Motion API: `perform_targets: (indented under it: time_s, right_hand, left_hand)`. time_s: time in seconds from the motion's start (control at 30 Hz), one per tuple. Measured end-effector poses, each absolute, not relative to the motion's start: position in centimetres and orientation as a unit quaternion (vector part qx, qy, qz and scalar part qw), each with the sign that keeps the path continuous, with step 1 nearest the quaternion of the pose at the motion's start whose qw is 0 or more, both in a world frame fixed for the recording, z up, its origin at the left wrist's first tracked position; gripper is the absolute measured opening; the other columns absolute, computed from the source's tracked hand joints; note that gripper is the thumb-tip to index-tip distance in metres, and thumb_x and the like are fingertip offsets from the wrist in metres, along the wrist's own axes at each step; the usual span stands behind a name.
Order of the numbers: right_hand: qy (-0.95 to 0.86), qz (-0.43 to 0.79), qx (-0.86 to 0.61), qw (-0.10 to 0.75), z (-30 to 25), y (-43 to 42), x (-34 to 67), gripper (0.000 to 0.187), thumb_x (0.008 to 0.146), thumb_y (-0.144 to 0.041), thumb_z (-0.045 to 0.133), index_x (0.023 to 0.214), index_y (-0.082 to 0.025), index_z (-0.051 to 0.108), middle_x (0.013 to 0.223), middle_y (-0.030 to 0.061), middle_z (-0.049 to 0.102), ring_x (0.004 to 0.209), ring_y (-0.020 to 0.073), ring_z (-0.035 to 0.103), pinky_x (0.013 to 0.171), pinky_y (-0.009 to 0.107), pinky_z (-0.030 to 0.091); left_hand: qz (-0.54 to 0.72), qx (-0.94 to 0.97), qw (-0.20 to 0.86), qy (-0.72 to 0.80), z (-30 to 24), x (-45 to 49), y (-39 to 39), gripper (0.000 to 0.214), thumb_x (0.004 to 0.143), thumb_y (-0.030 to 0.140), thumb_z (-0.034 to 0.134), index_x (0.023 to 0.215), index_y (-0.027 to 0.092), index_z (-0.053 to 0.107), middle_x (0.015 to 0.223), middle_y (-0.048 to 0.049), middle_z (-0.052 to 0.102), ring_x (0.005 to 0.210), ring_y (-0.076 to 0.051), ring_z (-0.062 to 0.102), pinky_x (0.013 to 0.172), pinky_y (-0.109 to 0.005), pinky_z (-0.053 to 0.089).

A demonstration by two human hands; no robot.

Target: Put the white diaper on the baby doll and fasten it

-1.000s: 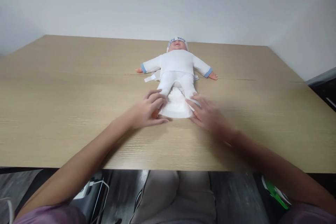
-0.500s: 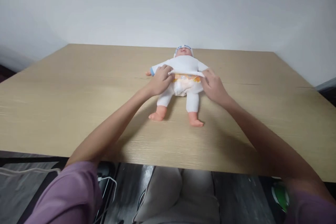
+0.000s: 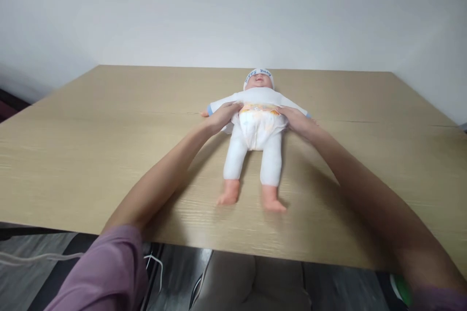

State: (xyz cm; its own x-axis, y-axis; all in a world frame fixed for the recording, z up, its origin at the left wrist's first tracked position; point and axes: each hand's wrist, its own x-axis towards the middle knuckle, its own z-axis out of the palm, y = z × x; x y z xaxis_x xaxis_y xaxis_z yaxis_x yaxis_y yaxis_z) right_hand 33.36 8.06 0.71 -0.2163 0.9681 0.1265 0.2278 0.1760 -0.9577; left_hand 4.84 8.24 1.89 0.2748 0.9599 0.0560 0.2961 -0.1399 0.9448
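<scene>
A baby doll (image 3: 257,129) in white clothes and a white cap lies on its back along the wooden table (image 3: 109,146), bare feet toward me. A white diaper (image 3: 260,119) with an orange band shows at its waist. My left hand (image 3: 222,115) is closed on the doll's left side at the waist, at the edge of the diaper. On the other side of the waist, my right hand (image 3: 297,119) grips the same way. Both arms reach far forward over the table.
A plain white wall stands behind the table's far edge. Below the near edge I see my lap, white cables (image 3: 36,256) at the left and a green object (image 3: 401,289) at the lower right.
A second ago both hands were at the doll's feet on a spread diaper; now they hold its waist with the diaper on. The doll has slid nearer me, legs stretched out.
</scene>
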Motion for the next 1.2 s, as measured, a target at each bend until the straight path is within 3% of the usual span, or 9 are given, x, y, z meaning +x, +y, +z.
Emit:
perform_targets:
  time_s: [0.1, 0.2, 0.3, 0.4, 0.53, 0.73, 0.93, 1.2]
  right_hand:
    - [-0.663, 0.431, -0.462, 0.401, 0.6, 5.4, 34.8, 0.055, 0.096, -0.080, 0.068, 0.103, -0.027, 0.076, 0.098, 0.0068, 0.082, 0.094, 0.0299, 0.075, 0.089, 0.046, 0.065]
    - [-0.690, 0.338, -0.498, 0.402, 0.2, 3.3, 36.4, 0.058, 0.101, -0.084, 0.058, 0.100, -0.028, 0.071, 0.080, 0.0022, 0.072, 0.072, 0.0244, 0.067, 0.078, 0.043, 0.061]
    - [-0.726, 0.216, -0.521, 0.394, -1.0, 1.8, 37.9, 0.050, 0.107, -0.072, 0.054, 0.103, -0.025, 0.071, 0.092, 0.0065, 0.077, 0.085, 0.0282, 0.071, 0.091, 0.048, 0.060]
    - [-0.768, 0.084, -0.523, 0.359, -2.5, 0.9, 38.4, 0.035, 0.105, -0.053, 0.060, 0.115, -0.022, 0.074, 0.115, 0.0140, 0.079, 0.109, 0.0354, 0.072, 0.105, 0.055, 0.056]
    - [-0.785, 0.031, -0.528, 0.322, -3.6, 0.9, 38.1, 0.026, 0.101, -0.039, 0.062, 0.113, -0.021, 0.075, 0.120, 0.0164, 0.075, 0.109, 0.0363, 0.069, 0.100, 0.054, 0.057]
    - [-0.766, 0.046, -0.525, 0.367, -3.9, 1.4, 38.3, 0.014, 0.099, -0.036, 0.066, 0.099, -0.023, 0.071, 0.111, 0.0122, 0.076, 0.110, 0.0336, 0.070, 0.107, 0.054, 0.054]
    - [-0.765, 0.058, -0.532, 0.358, -4.0, 1.4, 37.7, 0.029, 0.098, -0.035, 0.065, 0.121, -0.021, 0.074, 0.119, 0.0140, 0.076, 0.111, 0.0340, 0.072, 0.102, 0.051, 0.059]
    - [-0.713, 0.074, -0.575, 0.395, -4.2, 1.5, 36.3, 0.015, 0.096, -0.041, 0.066, 0.094, -0.026, 0.064, 0.108, 0.0130, 0.075, 0.104, 0.0326, 0.072, 0.097, 0.049, 0.060]
  left_hand:
    - [0.347, 0.645, 0.510, 0.451, 1.8, 4.0, 6.4, 0.047, 0.099, 0.067, 0.062, 0.098, 0.020, 0.068, 0.095, -0.0095, 0.074, 0.090, -0.027, 0.072, 0.081, -0.041, 0.059]
    - [0.366, 0.657, 0.440, 0.490, 2.9, 3.6, 5.5, 0.039, 0.102, 0.060, 0.062, 0.110, 0.023, 0.068, 0.100, -0.0064, 0.075, 0.094, -0.024, 0.070, 0.088, -0.041, 0.058]
    - [0.412, 0.725, 0.231, 0.502, 5.4, 4.8, 4.3, 0.024, 0.108, 0.033, 0.052, 0.125, 0.023, 0.066, 0.125, -0.0078, 0.077, 0.110, -0.025, 0.067, 0.108, -0.048, 0.054]
    - [0.377, 0.813, 0.076, 0.438, 8.1, 8.0, 2.2, 0.034, 0.108, 0.016, 0.041, 0.130, 0.020, 0.067, 0.140, -0.0114, 0.072, 0.127, -0.030, 0.062, 0.120, -0.053, 0.045]
    - [0.265, 0.884, 0.034, 0.382, 8.6, 13.2, 0.8, 0.028, 0.111, 0.029, 0.048, 0.123, 0.022, 0.072, 0.140, -0.0136, 0.072, 0.134, -0.037, 0.059, 0.117, -0.056, 0.045]
    - [0.217, 0.895, 0.020, 0.388, 5.6, 15.2, 2.2, 0.036, 0.109, 0.043, 0.056, 0.129, 0.020, 0.074, 0.141, -0.0159, 0.074, 0.138, -0.039, 0.057, 0.121, -0.058, 0.040]
    - [0.228, 0.886, 0.041, 0.402, 5.7, 14.3, 2.4, 0.043, 0.107, 0.048, 0.060, 0.137, 0.019, 0.070, 0.147, -0.0167, 0.070, 0.143, -0.039, 0.054, 0.120, -0.055, 0.042]
    - [0.209, 0.886, 0.025, 0.414, 5.7, 14.2, 2.6, 0.051, 0.102, 0.059, 0.067, 0.132, 0.018, 0.073, 0.144, -0.0174, 0.070, 0.135, -0.043, 0.056, 0.116, -0.059, 0.042]
